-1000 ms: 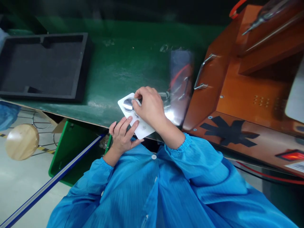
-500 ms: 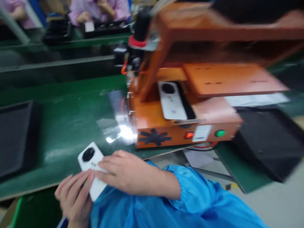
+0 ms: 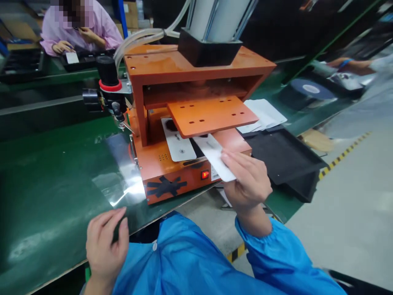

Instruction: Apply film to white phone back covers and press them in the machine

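My right hand (image 3: 247,178) grips the near end of a white phone back panel (image 3: 215,157), whose far end reaches under the orange plate of the press (image 3: 211,116). Left of it, a second white panel (image 3: 179,145) with a dark round camera area lies on the press base, partly hidden under the plate. Near the table's front edge, my left hand (image 3: 107,241) has its fingers apart and holds nothing.
Black trays (image 3: 282,155) and white sheets (image 3: 264,114) are right of the press. Clear film (image 3: 119,188) lies left of it on the green table (image 3: 55,176). A person in pink (image 3: 101,20) sits across; another person's arm (image 3: 353,63) shows at the far right.
The view has turned right. My right hand has moved from in front of me to the press with the white panel, and my left hand has come off that panel.
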